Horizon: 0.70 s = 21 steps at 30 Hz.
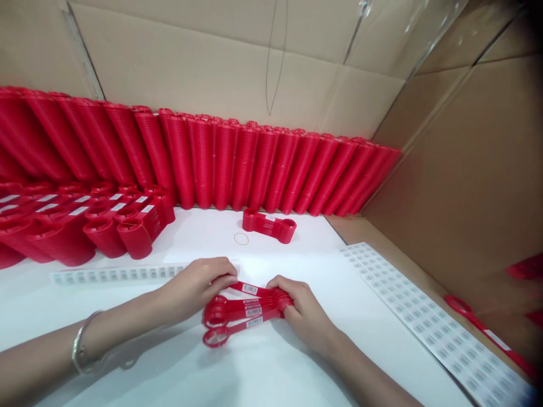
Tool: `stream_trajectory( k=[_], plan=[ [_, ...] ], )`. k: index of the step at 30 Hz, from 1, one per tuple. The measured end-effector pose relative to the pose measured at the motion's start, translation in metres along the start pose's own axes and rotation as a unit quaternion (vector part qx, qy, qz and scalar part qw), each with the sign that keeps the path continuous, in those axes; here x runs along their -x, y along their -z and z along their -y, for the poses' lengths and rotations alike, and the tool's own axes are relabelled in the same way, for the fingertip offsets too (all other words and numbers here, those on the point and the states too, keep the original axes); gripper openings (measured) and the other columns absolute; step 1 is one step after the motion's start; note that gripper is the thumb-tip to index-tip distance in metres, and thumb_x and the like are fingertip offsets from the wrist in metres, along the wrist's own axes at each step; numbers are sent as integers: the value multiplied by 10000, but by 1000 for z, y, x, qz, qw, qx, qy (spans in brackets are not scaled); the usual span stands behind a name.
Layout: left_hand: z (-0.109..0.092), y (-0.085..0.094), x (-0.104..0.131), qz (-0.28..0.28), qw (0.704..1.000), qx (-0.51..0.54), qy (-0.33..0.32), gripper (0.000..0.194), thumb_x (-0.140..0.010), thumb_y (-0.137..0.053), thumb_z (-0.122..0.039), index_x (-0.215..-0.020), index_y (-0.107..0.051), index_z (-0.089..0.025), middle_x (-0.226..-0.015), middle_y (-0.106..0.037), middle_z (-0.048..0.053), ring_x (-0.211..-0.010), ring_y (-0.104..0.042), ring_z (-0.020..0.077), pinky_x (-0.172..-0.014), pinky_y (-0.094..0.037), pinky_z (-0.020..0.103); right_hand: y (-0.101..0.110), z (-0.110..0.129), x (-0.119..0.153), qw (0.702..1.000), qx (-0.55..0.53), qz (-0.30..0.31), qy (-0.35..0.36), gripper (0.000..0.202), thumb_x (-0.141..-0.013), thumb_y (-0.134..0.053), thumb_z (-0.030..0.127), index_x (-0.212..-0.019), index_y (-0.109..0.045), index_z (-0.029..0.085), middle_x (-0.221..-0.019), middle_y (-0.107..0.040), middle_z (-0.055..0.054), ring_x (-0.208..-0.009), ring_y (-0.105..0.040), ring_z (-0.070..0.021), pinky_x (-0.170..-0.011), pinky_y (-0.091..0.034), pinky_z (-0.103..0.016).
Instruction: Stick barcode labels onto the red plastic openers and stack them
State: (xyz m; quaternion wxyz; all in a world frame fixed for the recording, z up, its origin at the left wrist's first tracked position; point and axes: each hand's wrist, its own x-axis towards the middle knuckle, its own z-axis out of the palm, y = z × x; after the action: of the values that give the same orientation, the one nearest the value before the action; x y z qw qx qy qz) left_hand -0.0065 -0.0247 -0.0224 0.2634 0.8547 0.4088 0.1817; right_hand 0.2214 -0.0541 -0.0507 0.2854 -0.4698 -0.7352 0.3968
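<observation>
My right hand (303, 308) is closed round one end of a bundle of red plastic pieces (241, 310), which fan out toward the left. Each piece has ring-shaped ends and a narrow middle, and white barcode labels show on several of them. At the bundle's upper left, my left hand (206, 285) has its fingers closed on the top red piece, whose far end they hide. Beyond my hands lies a short stack of the same red pieces (270, 225), with a thin rubber band (241, 239) to its left on the white table (178, 362).
Tall red stacks (224, 164) line the cardboard wall (212, 62). Shorter labelled stacks (102, 226) stand at the left. A barcode label strip (114, 275) lies behind my left forearm. Barcode sheets (432, 322) and a single labelled red piece (487, 333) are at the right.
</observation>
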Motion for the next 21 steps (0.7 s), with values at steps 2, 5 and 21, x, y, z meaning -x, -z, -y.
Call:
stream_trajectory(
  k=[2, 5, 21],
  plan=[
    [-2, -3, 13, 25, 1000, -12, 13, 338, -932, -283, -339, -859, -579, -193, -822, -592, 12, -723, -544, 136, -672, -420, 257, -4, -4, 0, 997, 68, -33, 8, 289, -586, -334, -7, -727, -497, 186, -728, -560, -7, -693, -485, -151, -622, -351, -250],
    [-1, -12, 31, 38, 998, -52, 12, 386, -853, -445, -453, -1128, -519, -193, -1020, -589, 68, -894, -551, 208, -776, -437, 322, -11, -8, -1, 984, 159, -74, 3, 268, -608, -349, -6, -743, -475, 188, -774, -548, -30, -747, -467, -179, -649, -352, -282],
    [5, -26, 53, 46, 996, -76, -29, 176, -865, -469, -239, -1000, -576, -202, -924, -615, 40, -870, -537, 211, -730, -419, 313, -29, 33, 16, 905, 396, 63, 138, 173, -881, -412, 200, -920, -577, 167, -787, -596, -48, -742, -497, -183, -791, -340, -362]
  ],
)
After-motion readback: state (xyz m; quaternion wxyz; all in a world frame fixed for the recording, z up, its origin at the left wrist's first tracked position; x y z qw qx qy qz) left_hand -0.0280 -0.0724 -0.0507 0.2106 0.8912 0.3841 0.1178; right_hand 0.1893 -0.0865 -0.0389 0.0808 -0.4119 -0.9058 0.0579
